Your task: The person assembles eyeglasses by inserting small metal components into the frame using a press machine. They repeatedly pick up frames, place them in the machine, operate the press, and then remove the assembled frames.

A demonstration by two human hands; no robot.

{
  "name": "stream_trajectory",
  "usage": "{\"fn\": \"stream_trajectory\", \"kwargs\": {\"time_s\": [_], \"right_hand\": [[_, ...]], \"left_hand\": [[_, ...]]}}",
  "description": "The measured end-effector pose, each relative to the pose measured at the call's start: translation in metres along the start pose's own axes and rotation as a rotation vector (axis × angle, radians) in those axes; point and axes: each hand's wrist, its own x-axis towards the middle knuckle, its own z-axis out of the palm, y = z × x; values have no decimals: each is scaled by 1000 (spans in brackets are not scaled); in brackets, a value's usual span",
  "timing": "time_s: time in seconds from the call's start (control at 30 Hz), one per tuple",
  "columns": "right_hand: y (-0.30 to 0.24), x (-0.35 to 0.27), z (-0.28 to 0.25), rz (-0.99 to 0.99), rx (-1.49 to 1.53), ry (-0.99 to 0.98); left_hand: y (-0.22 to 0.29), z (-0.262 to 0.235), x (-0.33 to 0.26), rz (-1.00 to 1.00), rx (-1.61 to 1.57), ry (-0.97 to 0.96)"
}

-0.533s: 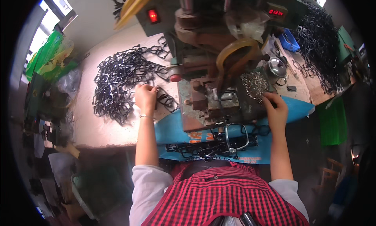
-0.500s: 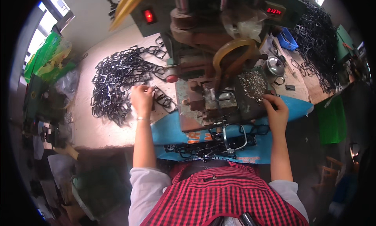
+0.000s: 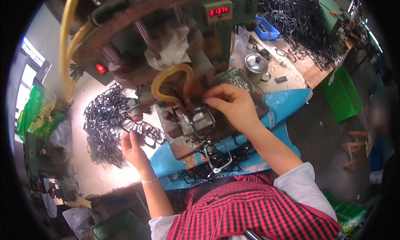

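Note:
My left hand is at the near right edge of a heap of black eyeglass frames on the pale tabletop. Its fingers point up and stand a little apart, close beside a loose black frame; I see no firm grip. My right hand reaches over the press bed, with thumb and forefinger pinched by the yellow hose. Whatever they hold is too small to make out. An eyeglass frame hangs at the front of the metal fixture, above the blue sheet.
The press's green head, with a red counter display, looms above my hands. Small metal parts lie behind my right hand, near a lidded metal pot. Farther right are a blue basket and a large pile of black frames.
My right hand has gone from the small metal parts to the press fixture, fingers pinched. My left hand has drawn back toward the near side of the heap. The whole view has tilted.

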Motion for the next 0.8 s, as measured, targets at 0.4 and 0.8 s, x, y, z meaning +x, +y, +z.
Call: {"fn": "stream_trajectory", "kwargs": {"time_s": [0.4,0.8], "right_hand": [[-6,-6,42,-181,-203,-28],[-10,3,29,-144,-109,-74]], "left_hand": [[142,67,-2,619,-311,-317],[141,78,-6,611,-295,-254]]}}
